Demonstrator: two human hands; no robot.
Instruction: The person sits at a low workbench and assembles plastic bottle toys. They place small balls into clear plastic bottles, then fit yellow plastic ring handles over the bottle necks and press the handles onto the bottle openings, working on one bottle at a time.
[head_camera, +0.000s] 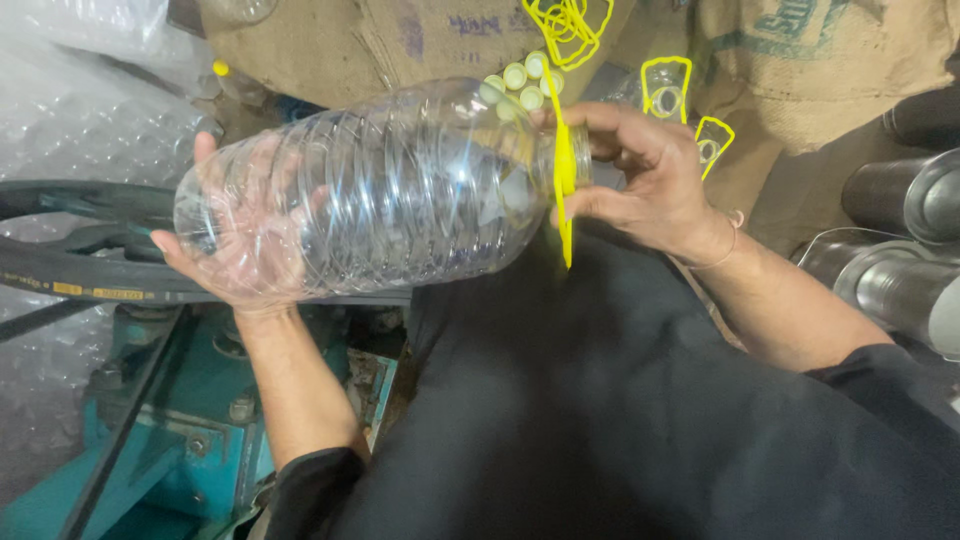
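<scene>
A large clear ribbed plastic bottle (400, 190) lies on its side in front of me. My left hand (240, 260) cups its base from underneath, seen partly through the plastic. My right hand (645, 175) grips the bottle's neck, where a yellow plastic handle ring (564, 190) sits around the neck with its strap hanging down. My dark sleeves and lap fill the lower right.
Several pale yellow-green caps (520, 82) and loose yellow handle rings (665, 85) lie on burlap sacks (830, 70) behind. A teal machine (190, 430) with a black belt wheel (70, 275) stands at left. Metal cylinders (900, 250) sit at right. Clear plastic bags (70, 110) are at upper left.
</scene>
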